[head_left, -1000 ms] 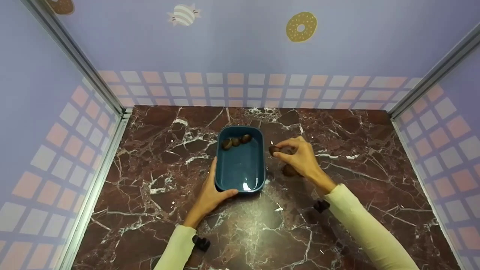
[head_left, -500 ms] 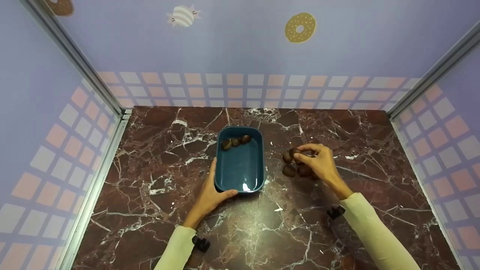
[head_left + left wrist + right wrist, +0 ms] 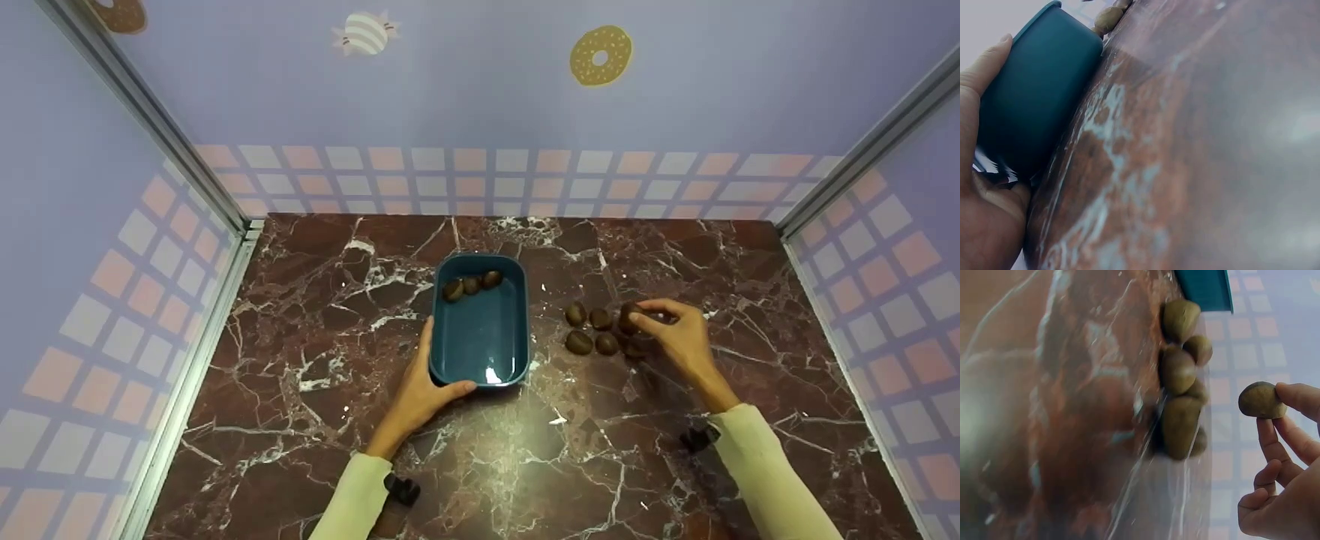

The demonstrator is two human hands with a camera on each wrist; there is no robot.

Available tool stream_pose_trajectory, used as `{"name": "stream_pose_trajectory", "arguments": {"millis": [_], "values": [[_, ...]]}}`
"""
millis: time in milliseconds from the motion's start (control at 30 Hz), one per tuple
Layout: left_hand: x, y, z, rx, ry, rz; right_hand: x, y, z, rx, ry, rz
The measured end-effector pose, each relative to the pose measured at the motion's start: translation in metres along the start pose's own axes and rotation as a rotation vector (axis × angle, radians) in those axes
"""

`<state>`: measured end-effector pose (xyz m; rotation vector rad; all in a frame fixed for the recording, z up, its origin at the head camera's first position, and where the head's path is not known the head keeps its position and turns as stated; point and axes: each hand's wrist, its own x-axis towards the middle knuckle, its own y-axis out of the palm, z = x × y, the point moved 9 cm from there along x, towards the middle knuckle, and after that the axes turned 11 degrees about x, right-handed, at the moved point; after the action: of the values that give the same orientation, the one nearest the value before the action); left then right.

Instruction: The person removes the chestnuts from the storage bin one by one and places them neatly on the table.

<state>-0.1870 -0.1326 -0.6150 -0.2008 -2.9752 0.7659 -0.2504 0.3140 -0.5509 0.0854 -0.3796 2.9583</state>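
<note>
- The right hand (image 3: pixel 679 334) has moved away from the blue tub (image 3: pixel 480 330) over the last second: it was beside the tub's right rim pinching a brown nut, and it now sits well to the right, over the loose nuts (image 3: pixel 592 330) on the worktop (image 3: pixel 300 360).
- It reads as the hand having carried that nut out to the cluster, not into the tub; more nuts lie bare on the worktop now than before, when the hand covered them.
- The right grip is closed on one nut (image 3: pixel 1261 400), pinched between thumb and fingertips (image 3: pixel 1297 396); the wrist view shows this nut held clear above the others, not touching them.
- The remaining fingers curl loosely under the palm, and the forearm in its pale sleeve (image 3: pixel 765 480) runs in from the lower right.
- The left hand (image 3: pixel 420 390) has not shifted: it grips the tub's near left corner, thumb along the left wall, a fingertip hooked round the near rim.
- Three nuts (image 3: pixel 471 285) rest at the far end of the tub, touching in a row, unchanged.
- The tub stands flat on the worktop, just left of the loose nuts.
</note>
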Motion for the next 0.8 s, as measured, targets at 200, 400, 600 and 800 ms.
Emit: {"name": "stream_pose_trajectory", "arguments": {"millis": [200,400,600,800], "values": [[0.0,0.0,-0.001,-0.008,0.007,-0.006,-0.007,-0.022,-0.014,-0.031,-0.005,-0.042],[0.0,-0.001,0.002,-0.01,0.01,-0.014,-0.006,-0.034,-0.036,-0.009,0.041,-0.073],[0.0,-0.001,0.001,-0.006,0.011,-0.018,-0.004,-0.04,-0.055,0.021,0.089,-0.097],[0.001,-0.001,-0.001,0.005,0.021,-0.014,-0.003,-0.047,-0.064,0.02,0.115,-0.143]]}}
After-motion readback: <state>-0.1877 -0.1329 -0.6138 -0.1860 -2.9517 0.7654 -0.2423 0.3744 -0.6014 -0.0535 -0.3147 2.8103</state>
